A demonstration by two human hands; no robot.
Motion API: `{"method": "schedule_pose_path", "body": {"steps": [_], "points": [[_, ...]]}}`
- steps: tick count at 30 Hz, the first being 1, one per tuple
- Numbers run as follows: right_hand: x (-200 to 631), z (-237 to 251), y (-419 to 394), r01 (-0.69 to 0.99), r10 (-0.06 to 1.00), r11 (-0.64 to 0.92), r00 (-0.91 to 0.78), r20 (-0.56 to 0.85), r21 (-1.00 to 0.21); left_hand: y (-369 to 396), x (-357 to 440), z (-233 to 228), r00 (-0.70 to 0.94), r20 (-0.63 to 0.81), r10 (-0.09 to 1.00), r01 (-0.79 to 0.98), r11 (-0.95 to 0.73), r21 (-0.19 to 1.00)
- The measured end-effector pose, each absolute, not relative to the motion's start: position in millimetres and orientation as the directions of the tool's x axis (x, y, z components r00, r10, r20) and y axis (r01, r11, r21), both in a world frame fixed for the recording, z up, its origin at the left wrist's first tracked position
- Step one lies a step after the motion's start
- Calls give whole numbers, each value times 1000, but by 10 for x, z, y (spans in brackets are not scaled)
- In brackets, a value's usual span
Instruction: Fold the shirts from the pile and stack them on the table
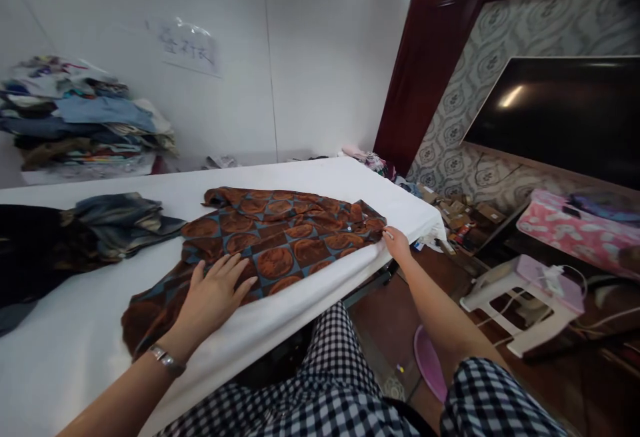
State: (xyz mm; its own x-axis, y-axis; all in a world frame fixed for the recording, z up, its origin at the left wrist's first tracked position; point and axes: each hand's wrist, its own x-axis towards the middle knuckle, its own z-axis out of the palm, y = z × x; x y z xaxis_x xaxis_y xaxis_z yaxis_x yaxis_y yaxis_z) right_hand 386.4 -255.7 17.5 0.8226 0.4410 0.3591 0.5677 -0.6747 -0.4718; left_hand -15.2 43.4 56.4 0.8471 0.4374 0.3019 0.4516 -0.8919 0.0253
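A brown patterned shirt lies spread flat on the white surface, near its front edge. Its long axis runs from the near left corner of the view up toward the right, with the collar end at the right, beside the surface's right edge, and the hem at the lower left.

The left hand lies palm down on the lower part of the shirt, fingers spread wide and flat, gripping nothing. A metal bracelet sits on that wrist. The right hand rests at the collar end, its fingers narrowed together on the cloth edge; whether it pinches the fabric cannot be told.

Left of the shirt, a crumpled heap of dark and blue-grey clothes lies on the surface, just beside the shirt's sleeve. Behind, against the wall, a tall stack of folded garments stands. To the right, off the surface, a white stool stands on the floor, a pink basin lies near the person's legs, and open boxes of small goods sit under a dark screen.
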Motion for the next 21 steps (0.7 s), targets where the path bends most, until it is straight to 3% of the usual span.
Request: {"method": "schedule_pose_path", "body": {"steps": [3,9,17,21], "points": [[4007,236,-2447,504,405,-719,863,301,-478,460,0,459,881,266,391,401,-916,18],[4418,402,-2173,352,331,-815,935,128,-461,620,10,157,885,155,440,444,-896,6],[4741,516,-1696,355,381,-861,924,-2,-364,666,-28,173,863,93,497,496,-868,39],[4882,532,-1724,248,260,-898,965,16,-364,687,-53,160,856,76,511,509,-859,49]]}}
